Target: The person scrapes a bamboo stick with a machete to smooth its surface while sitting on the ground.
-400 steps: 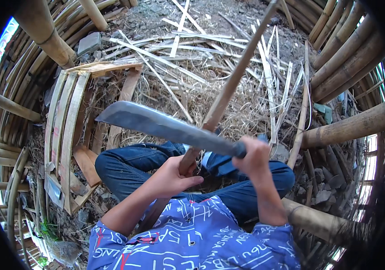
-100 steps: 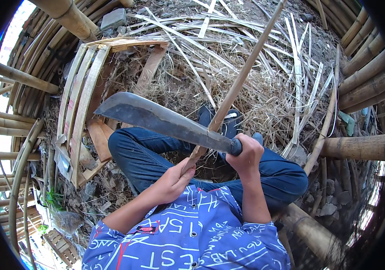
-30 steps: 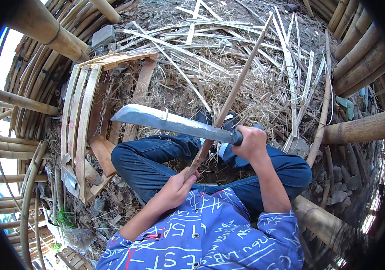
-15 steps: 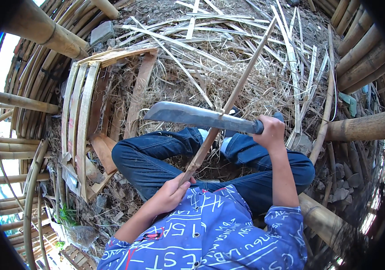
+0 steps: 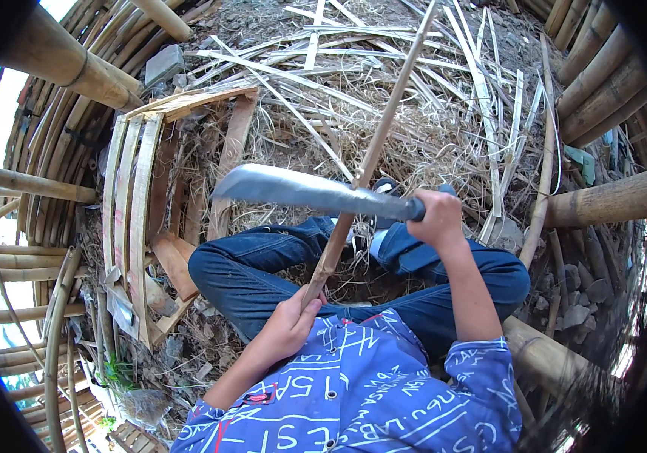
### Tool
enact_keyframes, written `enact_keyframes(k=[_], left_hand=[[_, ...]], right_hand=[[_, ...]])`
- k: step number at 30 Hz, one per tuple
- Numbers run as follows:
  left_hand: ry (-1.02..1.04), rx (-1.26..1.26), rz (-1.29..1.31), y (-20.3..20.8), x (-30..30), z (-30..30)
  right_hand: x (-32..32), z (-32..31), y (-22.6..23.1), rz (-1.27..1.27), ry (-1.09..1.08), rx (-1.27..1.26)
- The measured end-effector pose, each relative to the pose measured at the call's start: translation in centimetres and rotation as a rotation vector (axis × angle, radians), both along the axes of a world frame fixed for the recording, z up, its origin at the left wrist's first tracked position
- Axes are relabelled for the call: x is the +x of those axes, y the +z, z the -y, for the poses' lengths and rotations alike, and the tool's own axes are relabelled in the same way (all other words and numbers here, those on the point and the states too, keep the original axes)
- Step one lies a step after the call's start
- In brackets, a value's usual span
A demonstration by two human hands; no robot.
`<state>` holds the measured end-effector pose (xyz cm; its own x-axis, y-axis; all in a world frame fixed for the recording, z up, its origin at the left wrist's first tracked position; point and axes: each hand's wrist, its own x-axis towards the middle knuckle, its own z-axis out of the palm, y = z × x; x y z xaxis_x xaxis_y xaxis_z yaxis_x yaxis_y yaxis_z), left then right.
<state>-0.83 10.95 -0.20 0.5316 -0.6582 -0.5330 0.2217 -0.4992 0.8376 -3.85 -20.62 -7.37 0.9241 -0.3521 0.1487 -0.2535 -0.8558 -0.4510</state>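
Note:
My left hand [image 5: 290,323] is closed round the near end of a long bamboo strip [image 5: 375,149], close to my shirt. The strip slants up and to the right, away from me over the littered ground. In my right hand [image 5: 438,217] is the dark handle of a machete [image 5: 293,189]. Its broad grey blade points left and crosses over the strip around the middle, slightly blurred. Whether the edge touches the strip I cannot tell. Both hands are above my crossed legs in blue jeans.
A slatted wooden crate [image 5: 142,189] lies on the left. Thin shavings and pale split strips [image 5: 308,83] cover the ground ahead. Bamboo poles [image 5: 603,202] jut in from the right, with stones [image 5: 576,294] beneath. A grey block [image 5: 164,65] sits at the far left.
The machete and my right hand have moved left, the blade tip also upward. The strip's far end has swung left and away. My left hand keeps its grip and has barely shifted.

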Motion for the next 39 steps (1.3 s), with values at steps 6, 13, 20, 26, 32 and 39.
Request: enact_keyframes(k=[6,13,20,26,32,39], left_hand=[[-0.044,0.048,0.01,0.2,0.1,0.0],[-0.066,0.037,-0.021,-0.4,0.1,-1.3],[-0.038,-0.013,-0.074,-0.1,1.0,-0.1],[-0.063,-0.005,-0.017,1.1,0.3,-0.1],[0.096,0.0,-0.162,-0.1,0.6,-0.9],[0.026,-0.017,-0.107,0.5,0.2,-0.6]], right_hand=[[-0.2,1.2,-1.9,0.133,-0.003,-0.001],[-0.7,2.4,-1.1,0.038,0.003,-0.077],[-1.1,0.3,0.2,0.067,-0.005,-0.018],[-0.3,0.8,0.5,0.1,-0.002,0.014],[-0.5,-0.6,0.5,0.022,0.0,-0.014],[-0.5,0.9,1.2,0.001,-0.011,-0.043]])
